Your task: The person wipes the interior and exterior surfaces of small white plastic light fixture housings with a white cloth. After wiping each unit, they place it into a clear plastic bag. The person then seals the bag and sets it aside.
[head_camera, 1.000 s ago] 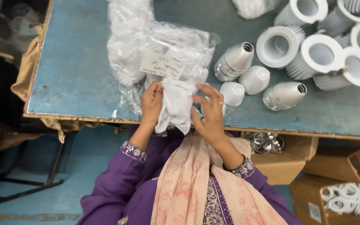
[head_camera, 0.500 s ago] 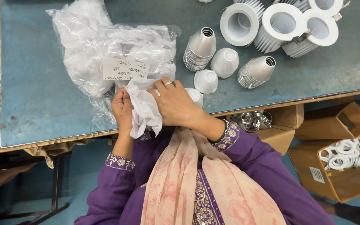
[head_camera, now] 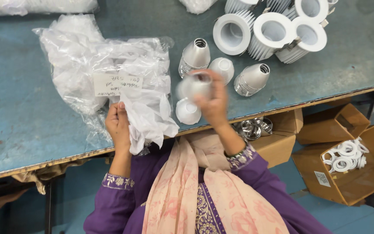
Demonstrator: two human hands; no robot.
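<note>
My left hand (head_camera: 117, 125) grips the white plastic wrapping (head_camera: 146, 117) at the near edge of a clear bag (head_camera: 87, 69) full of white pieces with a paper label. My right hand (head_camera: 213, 104) is lifted and blurred, holding a small white cup-shaped part (head_camera: 193, 84) above the table. Another white cup (head_camera: 188, 111) rests upside down at the table's front edge, just left of my right hand. Beyond it stand a silver ribbed cone housing (head_camera: 194, 56), a white cup (head_camera: 221, 68) and a second silver cone (head_camera: 252, 79) lying on its side.
Several white round finned lamp housings (head_camera: 278, 32) cluster at the far right of the blue-green table (head_camera: 22, 112). Below the table edge sit cardboard boxes, one (head_camera: 347, 173) holding white rings and another (head_camera: 278, 143) by shiny metal reflectors (head_camera: 252, 128).
My right hand left the plastic wrapping, moved right and picked up a white cup, lifting it. The left hand stays gripping the wrapping.
</note>
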